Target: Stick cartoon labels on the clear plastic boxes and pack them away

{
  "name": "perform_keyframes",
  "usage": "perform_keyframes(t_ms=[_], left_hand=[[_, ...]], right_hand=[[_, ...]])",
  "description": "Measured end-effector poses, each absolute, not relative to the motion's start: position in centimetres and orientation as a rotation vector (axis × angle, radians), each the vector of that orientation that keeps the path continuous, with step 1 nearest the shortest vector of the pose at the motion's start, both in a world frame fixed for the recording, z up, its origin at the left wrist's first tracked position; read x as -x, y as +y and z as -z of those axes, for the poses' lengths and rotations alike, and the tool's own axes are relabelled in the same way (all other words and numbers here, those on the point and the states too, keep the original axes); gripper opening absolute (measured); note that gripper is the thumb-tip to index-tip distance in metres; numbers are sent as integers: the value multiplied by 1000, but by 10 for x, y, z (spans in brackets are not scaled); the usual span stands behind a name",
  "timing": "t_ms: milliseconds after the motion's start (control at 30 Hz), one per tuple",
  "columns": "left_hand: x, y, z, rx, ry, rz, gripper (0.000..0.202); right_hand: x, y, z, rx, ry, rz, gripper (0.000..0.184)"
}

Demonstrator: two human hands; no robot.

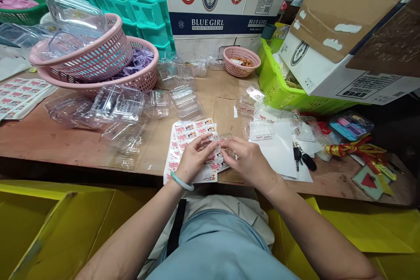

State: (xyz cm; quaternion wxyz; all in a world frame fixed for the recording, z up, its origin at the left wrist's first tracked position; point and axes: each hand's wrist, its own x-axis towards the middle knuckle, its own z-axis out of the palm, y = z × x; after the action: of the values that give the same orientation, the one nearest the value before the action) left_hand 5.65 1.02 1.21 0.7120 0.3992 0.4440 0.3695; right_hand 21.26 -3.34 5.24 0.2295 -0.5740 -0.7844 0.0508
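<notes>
Between my two hands is a small clear plastic box (226,137) with a red print or sticker on it. Fingers of my left hand (197,153) grip its left side, and a pale green bangle (181,181) circles that wrist. My right hand (246,157) pinches the box from the right, fingertips close to the red print. Under both hands lie sheets of stickers (173,157) with red lettering and cartoon animals. Right of my right hand, several small clear boxes with stickers, one being a clear box (260,130), rest on and around white paper (278,151).
Clear plastic boxes (118,103) pile up at left, before stacked pink baskets (144,68). A small pink basket (242,61) holds brown pieces. Behind stands a beer carton (210,24); a lime-green crate (278,92) supports a tilted carton (315,61). Keys (298,157) lie at right.
</notes>
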Motion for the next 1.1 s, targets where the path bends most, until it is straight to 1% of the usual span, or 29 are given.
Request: perform_keyframes(t_ms=[100,200,267,367,467,633,767,833,1000,1100], left_hand=[[-58,10,-10,-909,997,-827,61],[-59,10,-6,-935,1003,-851,59],[-59,10,-3,-939,1001,-864,58],[-58,11,-1,-922,987,-871,57],[-57,12,-3,-895,977,-867,58],[-57,13,-6,-861,1002,-863,60],[-57,14,-4,-863,1010,-848,60],[-56,15,-4,-871,1003,-838,59],[-56,14,-6,-875,994,-839,61],[-56,14,-7,-863,994,-854,61]], right_hand=[[-210,-35,-53,1650,-2241,-66,12],[-205,-38,-53,1717,-2338,132,12],[-201,-38,-53,1702,-2370,244,13],[-197,-33,-52,1642,-2327,278,15],[-199,-25,-48,1598,-2176,147,15],[-207,-15,-43,1532,-1812,-327,14],[-214,-18,-41,1483,-1561,-595,8],[-215,-23,-38,1438,-1557,-606,6],[-209,-33,-33,1382,-1722,-367,7],[-206,-33,-33,1399,-1763,-306,11]])
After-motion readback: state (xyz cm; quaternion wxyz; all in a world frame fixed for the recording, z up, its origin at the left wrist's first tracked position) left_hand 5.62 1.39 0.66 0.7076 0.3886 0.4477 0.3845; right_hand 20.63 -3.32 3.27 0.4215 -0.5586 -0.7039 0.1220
